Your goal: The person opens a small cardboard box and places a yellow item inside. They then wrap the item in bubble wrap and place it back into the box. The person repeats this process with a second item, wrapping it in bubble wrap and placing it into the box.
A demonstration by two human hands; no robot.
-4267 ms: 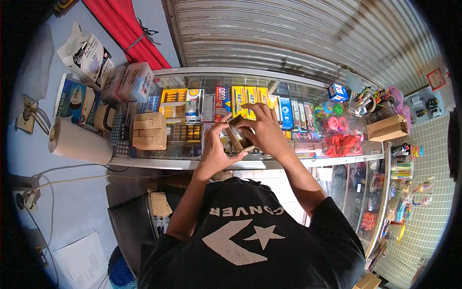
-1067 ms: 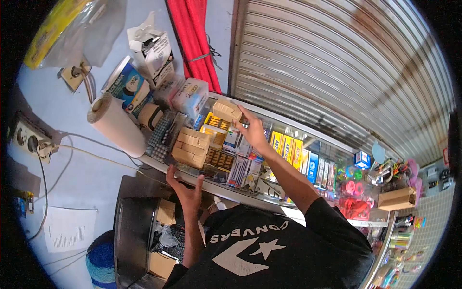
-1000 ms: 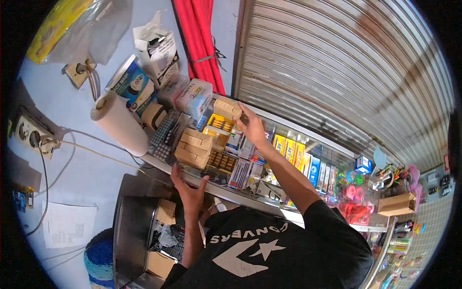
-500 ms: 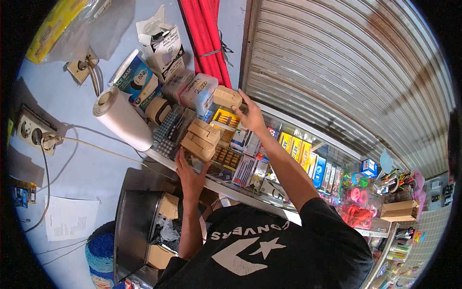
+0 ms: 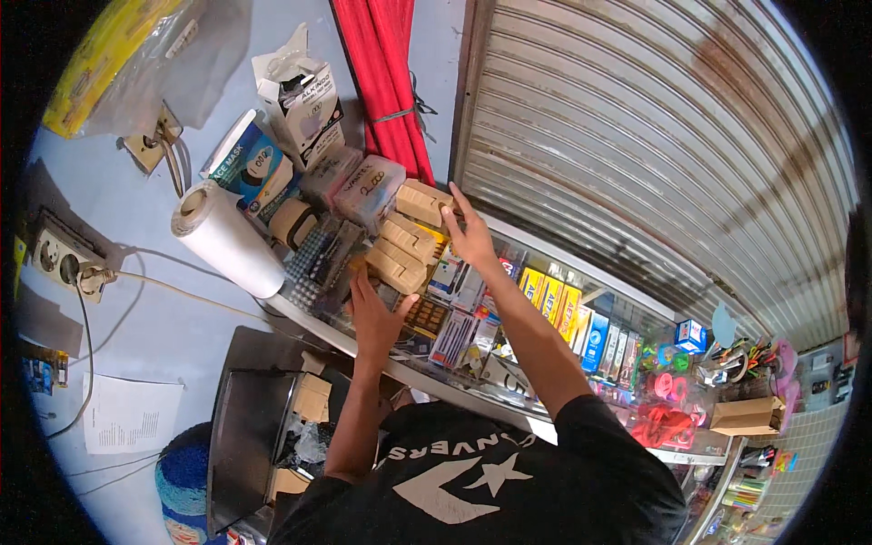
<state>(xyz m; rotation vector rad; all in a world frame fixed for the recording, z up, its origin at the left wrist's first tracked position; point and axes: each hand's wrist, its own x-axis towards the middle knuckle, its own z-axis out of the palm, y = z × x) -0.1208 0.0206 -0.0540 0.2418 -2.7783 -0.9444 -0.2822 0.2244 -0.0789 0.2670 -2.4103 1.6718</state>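
Two light brown folded cardboard boxes or blocks [image 5: 400,254] lie pressed together on the glass counter. A third brown cardboard block [image 5: 421,202] sits just beyond them, close against them. My left hand [image 5: 377,318] is at their near side, thumb and fingers spread apart, fingertips by the lower edge. At the right end of the far block is my right hand [image 5: 470,238]. Its thumb is near the block's end and its index finger points up past it, fingers apart. What exactly the blocks contain is hidden.
Clear plastic tubs [image 5: 368,193], a white paper roll [image 5: 227,238] and a mask box [image 5: 250,168] crowd the left end. Yellow boxes [image 5: 550,298] lie inside the glass counter [image 5: 409,359]. A metal shutter [image 5: 636,154] rises behind; a red curtain [image 5: 381,91] hangs beside it.
The nearer pair of brown blocks has slid away from me and rightward, up against the far block, with my left hand following. My right hand stays at the far block's end. The view has shifted slightly.
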